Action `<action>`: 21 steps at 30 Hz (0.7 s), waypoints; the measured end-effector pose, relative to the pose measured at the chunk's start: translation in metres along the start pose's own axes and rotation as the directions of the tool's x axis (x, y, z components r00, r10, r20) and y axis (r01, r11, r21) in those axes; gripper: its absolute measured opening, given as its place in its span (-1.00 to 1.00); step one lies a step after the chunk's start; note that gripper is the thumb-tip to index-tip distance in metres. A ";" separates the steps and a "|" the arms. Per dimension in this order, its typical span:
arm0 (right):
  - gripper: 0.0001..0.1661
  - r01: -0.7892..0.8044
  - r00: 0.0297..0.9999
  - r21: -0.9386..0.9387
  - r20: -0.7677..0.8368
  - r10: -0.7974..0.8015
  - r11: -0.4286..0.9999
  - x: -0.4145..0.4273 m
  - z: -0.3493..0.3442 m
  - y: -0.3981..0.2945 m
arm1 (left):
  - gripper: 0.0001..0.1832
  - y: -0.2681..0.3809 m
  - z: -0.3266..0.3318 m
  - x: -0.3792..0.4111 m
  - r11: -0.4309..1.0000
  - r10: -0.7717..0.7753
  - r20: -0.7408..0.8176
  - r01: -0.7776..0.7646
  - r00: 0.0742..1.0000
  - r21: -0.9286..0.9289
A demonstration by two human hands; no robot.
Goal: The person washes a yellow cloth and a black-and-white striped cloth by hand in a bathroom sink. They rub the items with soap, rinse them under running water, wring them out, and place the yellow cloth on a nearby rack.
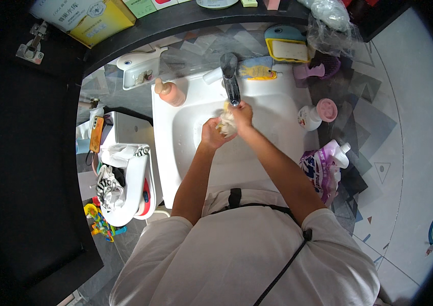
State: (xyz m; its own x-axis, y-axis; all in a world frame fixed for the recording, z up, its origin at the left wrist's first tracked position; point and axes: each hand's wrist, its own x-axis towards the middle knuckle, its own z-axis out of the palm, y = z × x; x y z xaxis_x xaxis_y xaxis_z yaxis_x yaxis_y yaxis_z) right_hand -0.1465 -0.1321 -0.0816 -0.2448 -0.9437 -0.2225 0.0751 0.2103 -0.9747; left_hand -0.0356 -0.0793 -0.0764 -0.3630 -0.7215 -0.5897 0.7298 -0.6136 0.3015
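Note:
A crumpled cream-and-yellow cloth (227, 123) is bunched between my two hands over the white washbasin (185, 153). My left hand (213, 134) cups it from the left and below, palm turned up. From the upper right, my right hand (242, 116) grips it close to the spout of the chrome faucet (232, 86). Fingers hide part of the cloth, and whether water is running is hard to tell. Just behind the faucet, a yellow-and-blue tube (258, 69) lies on the basin's back ledge.
A peach pump bottle (172, 94) stands at the basin's back left corner. To the right are a white bottle with pink lid (315, 114) and a purple detergent pouch (323, 170). Clothes (110, 187) and a phone (96, 134) lie left. A dark shelf (185, 23) overhangs the back.

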 end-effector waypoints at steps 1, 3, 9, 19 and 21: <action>-0.78 0.062 0.998 -0.044 0.031 -0.061 0.997 -0.020 0.006 -0.010 | -0.55 -0.003 0.001 0.008 0.986 -0.032 -0.209 -0.003 0.977 -0.167; -0.72 0.303 0.948 -0.182 0.158 -0.276 0.935 -0.060 0.013 -0.024 | -0.56 -0.004 -0.036 0.037 0.986 0.062 0.247 -0.021 0.967 -0.164; -0.61 0.711 0.693 -0.184 0.343 -0.634 0.678 -0.104 0.006 -0.056 | -0.54 -0.003 0.021 0.006 0.994 0.064 0.148 -0.049 0.987 -0.102; -0.63 0.509 0.830 -0.509 0.077 -0.552 0.694 -0.036 -0.003 -0.021 | -0.67 -0.032 0.007 0.039 0.976 0.215 0.201 -0.202 0.956 -0.082; -0.66 0.443 0.874 -0.543 0.082 -0.480 0.714 -0.034 -0.001 -0.020 | -0.66 -0.026 0.025 0.022 0.978 0.208 0.114 -0.205 0.972 -0.034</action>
State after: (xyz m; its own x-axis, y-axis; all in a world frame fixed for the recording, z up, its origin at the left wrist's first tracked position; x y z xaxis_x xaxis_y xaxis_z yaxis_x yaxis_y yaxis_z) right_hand -0.1403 -0.1040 -0.0550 -0.1703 -0.9463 0.2747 -0.5796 -0.1293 -0.8046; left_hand -0.0773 -0.0876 -0.0785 -0.2671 -0.8649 -0.4249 0.8082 -0.4412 0.3901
